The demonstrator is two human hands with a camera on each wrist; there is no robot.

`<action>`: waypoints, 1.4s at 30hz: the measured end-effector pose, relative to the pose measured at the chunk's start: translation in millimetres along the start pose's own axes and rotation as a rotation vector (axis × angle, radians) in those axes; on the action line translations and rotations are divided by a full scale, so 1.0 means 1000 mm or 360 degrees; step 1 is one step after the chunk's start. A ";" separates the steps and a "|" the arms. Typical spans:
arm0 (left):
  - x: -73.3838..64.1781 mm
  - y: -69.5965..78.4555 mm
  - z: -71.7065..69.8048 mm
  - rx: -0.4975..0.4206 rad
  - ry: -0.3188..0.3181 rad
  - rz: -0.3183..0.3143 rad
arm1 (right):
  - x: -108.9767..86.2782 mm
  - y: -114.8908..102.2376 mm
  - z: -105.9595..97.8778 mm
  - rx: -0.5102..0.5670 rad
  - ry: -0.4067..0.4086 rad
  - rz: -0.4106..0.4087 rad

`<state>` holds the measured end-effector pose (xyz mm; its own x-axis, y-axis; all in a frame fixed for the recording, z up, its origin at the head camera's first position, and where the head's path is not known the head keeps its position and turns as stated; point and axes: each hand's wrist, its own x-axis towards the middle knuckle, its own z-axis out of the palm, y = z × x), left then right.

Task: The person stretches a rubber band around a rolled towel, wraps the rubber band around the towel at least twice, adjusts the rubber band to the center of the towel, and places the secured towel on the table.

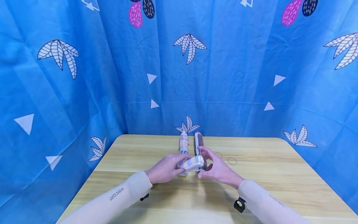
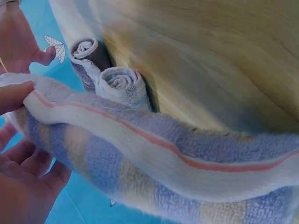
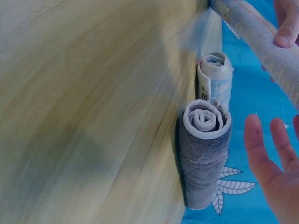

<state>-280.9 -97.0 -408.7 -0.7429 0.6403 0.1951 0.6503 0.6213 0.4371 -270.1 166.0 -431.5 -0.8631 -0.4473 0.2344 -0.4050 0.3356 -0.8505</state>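
My left hand (image 1: 166, 169) grips a rolled towel (image 1: 191, 163) with lilac and cream stripes, held above the table. A white band with a coral line runs along the roll in the left wrist view. Around the towel's right end, my right hand (image 1: 221, 171) spreads its thumb and fingers, with a thin rubber band (image 1: 200, 151) stretched between the fingertips. Behind the hands lie two more rolls side by side: a patterned pale towel (image 3: 219, 88) and a grey-brown towel (image 3: 205, 158) with a white edge.
Two loose rubber bands lie on the wooden table (image 1: 268, 174) right of the rolls; the nearer rubber band (image 1: 232, 165) forms a small ring. A blue printed curtain (image 1: 232, 77) hangs behind the table and along both sides.
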 end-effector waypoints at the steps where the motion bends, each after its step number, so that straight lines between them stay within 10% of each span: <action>1: 0.000 0.000 0.000 0.0003 0.0001 -0.0001 | 0.000 0.001 0.000 0.0003 -0.0002 -0.0004; 42: 0.010 0.011 0.007 0.0285 0.0068 0.0040 | 0.011 -0.008 0.013 -0.0091 0.0004 -0.0086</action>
<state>-279.9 -81.1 -408.2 -0.7296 0.6392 0.2430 0.6838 0.6782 0.2690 -272.5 148.0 -428.4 -0.8401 -0.4641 0.2807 -0.4677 0.3578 -0.8082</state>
